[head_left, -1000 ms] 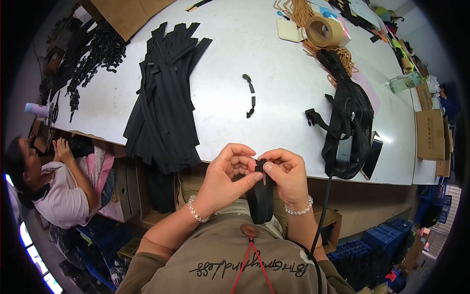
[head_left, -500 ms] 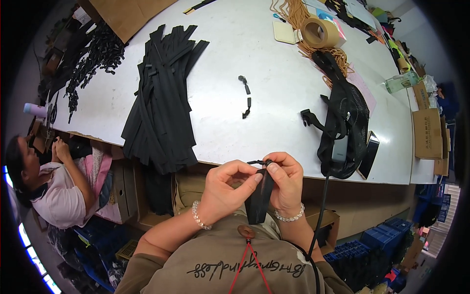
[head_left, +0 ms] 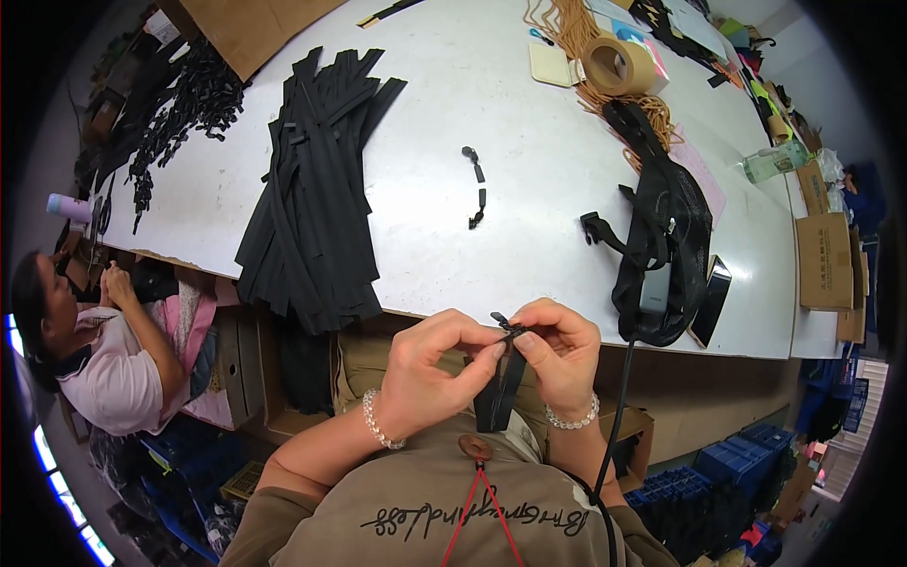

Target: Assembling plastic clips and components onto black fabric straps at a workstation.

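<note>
My left hand (head_left: 433, 367) and my right hand (head_left: 563, 361) meet just off the near edge of the table, fingertips almost touching. Both are closed in a pinch at the top end of a black zipper strip (head_left: 497, 404), which hangs down in front of my shirt. A small black zipper pull (head_left: 502, 319) sticks up between the fingertips; the exact joint with the strip is hidden by my fingers. On the table beyond lie a few loose black zipper pulls (head_left: 479, 174) in a short row.
A heap of long black strips (head_left: 316, 189) lies left, overhanging the near edge. Farther left are many small black pulls (head_left: 194, 104). A black mesh strap bag (head_left: 675, 217), phone (head_left: 711, 300), tape roll (head_left: 619, 66) and bottle (head_left: 775, 161) stand right. A co-worker (head_left: 123, 350) sits at left.
The small pull now points up more between my fingertips. My right hand has shifted slightly right, and the strip is turned a little. Both hands keep their pinch.
</note>
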A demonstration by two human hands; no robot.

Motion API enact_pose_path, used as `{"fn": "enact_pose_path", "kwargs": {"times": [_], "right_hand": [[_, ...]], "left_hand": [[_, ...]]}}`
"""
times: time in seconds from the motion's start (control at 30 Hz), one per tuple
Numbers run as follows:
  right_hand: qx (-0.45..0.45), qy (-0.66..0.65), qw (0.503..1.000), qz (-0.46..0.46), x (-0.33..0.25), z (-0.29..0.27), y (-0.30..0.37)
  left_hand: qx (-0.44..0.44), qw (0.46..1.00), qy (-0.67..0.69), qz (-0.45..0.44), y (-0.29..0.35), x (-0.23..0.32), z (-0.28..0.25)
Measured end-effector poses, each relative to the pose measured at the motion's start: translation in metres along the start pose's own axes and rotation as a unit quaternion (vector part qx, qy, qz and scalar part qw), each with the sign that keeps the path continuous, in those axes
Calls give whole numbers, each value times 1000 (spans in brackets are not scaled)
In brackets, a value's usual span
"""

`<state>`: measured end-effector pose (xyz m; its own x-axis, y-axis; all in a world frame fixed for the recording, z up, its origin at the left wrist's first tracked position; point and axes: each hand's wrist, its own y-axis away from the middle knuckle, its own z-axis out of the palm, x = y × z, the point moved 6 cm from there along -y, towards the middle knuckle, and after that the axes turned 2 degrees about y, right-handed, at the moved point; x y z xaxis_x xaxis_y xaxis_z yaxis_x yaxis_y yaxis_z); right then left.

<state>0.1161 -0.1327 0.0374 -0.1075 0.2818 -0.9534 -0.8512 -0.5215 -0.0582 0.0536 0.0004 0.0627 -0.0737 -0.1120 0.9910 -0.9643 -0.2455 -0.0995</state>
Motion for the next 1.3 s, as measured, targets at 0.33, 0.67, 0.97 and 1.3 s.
{"fn": "enact_pose_path", "kwargs": {"times": [0.33, 0.67, 0.97, 1.3], "right_hand": [[-6, 43, 999, -6, -5, 2, -1], [12, 74, 997, 27, -2, 2, 1], [-6, 162, 987, 10, -11, 2, -2], [12, 20, 991, 130, 14, 1, 4]], "left_hand": [[-10, 1000, -12, -7, -2, 0, -2], [-16, 999, -37, -12, -4, 4, -3], [-29, 998, -11, -57, -3, -5, -2], [-68, 933, 247, -252, -5, -45, 4]]}}
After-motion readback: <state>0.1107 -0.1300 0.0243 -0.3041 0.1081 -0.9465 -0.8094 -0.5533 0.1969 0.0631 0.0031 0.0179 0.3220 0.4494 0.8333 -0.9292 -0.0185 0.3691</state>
